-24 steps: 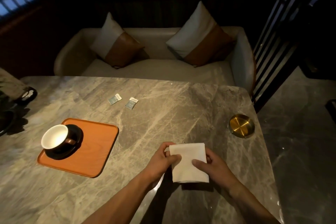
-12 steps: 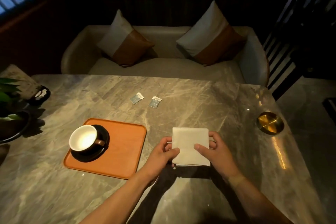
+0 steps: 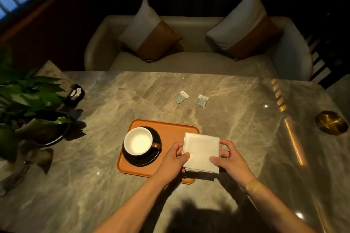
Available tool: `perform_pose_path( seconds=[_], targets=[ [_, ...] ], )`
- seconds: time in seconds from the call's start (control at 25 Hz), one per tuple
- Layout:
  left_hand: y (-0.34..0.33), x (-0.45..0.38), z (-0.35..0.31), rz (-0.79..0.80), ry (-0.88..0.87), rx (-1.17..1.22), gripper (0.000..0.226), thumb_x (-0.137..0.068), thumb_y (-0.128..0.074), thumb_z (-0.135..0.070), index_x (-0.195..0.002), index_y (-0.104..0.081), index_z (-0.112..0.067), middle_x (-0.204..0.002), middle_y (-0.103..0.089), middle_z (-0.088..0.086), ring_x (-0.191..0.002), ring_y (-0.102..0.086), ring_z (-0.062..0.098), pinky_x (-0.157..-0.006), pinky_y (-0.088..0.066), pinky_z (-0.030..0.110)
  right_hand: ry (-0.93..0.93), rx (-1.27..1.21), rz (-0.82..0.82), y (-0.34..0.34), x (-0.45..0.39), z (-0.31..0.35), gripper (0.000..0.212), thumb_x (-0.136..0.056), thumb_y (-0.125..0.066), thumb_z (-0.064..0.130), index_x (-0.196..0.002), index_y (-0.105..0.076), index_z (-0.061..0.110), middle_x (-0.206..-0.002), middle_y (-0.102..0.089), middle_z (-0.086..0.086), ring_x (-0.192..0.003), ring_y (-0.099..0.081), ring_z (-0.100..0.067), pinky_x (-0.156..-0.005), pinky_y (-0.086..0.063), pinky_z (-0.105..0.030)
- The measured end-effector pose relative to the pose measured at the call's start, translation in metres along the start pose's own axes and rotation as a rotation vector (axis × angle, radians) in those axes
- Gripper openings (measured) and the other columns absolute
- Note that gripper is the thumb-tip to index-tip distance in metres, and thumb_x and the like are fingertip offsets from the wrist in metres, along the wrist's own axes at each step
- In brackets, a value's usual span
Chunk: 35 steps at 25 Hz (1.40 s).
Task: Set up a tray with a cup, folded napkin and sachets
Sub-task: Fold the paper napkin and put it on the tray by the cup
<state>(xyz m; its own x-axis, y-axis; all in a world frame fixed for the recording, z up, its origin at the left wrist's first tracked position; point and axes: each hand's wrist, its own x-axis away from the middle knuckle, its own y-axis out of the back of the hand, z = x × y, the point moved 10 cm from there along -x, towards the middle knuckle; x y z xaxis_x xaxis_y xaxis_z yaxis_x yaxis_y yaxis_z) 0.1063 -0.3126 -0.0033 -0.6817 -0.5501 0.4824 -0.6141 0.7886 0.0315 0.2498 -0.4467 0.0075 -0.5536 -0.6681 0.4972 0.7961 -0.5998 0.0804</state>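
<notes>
Napkin [image 3: 201,152] moved over tray [image 3: 168,125] | both hands pinching its sides

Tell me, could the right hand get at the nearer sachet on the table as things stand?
Probably yes, once freed: the right hand grips the napkin with the left hand, but bare table lies between it and the sachet.

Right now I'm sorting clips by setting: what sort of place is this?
Probably a cafe or lounge booth: a marble table, a cushioned sofa behind it, and a brass ashtray.
</notes>
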Motion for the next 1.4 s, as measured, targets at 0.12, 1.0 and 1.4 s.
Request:
perform_pose_path(
  seconds=[0.12, 1.0, 1.4],
  targets=[
    [0.025, -0.003, 0.013, -0.046, 0.017, -0.068, 0.023, -0.095, -0.059, -0.019, -0.117, -0.055, -0.026, -0.109, -0.071, 0.0, -0.09, -0.069, 0.015, -0.068, -0.052, 0.024, -0.023, 0.09, 0.03, -0.021, -0.001, 0.002, 0.065, -0.078, -0.076, 0.001, -0.125, -0.044, 0.033, -0.101, -0.068, -0.012, -0.094, -0.07, -0.026, -0.076, -0.06, -0.036],
    [0.047, -0.018, 0.07, -0.06, -0.131, -0.968, 0.07, -0.096, -0.056, -0.028, -0.153, -0.019, -0.013, -0.149, -0.038, 0.012, -0.129, -0.047, 0.027, -0.104, -0.043, 0.034, 0.025, 0.623, -0.088, -0.08, -0.023, -0.058, 0.076, -0.078, -0.07, 0.021, -0.147, -0.037, 0.025, -0.09, -0.06, 0.004, -0.083, -0.058, -0.014, -0.064, -0.042, -0.02],
    [0.049, -0.008, 0.067, -0.113, -0.287, -1.264, 0.072, -0.089, -0.054, -0.047, -0.15, -0.032, -0.015, -0.109, -0.061, 0.006, -0.086, -0.062, 0.025, -0.068, -0.051, 0.037, 0.389, 1.265, -0.198, -0.08, -0.013, -0.023, 0.074, -0.068, -0.079, 0.057, -0.129, -0.064, 0.017, -0.124, -0.064, -0.018, -0.099, -0.062, -0.037, -0.07, -0.058, -0.045]
  ],
)
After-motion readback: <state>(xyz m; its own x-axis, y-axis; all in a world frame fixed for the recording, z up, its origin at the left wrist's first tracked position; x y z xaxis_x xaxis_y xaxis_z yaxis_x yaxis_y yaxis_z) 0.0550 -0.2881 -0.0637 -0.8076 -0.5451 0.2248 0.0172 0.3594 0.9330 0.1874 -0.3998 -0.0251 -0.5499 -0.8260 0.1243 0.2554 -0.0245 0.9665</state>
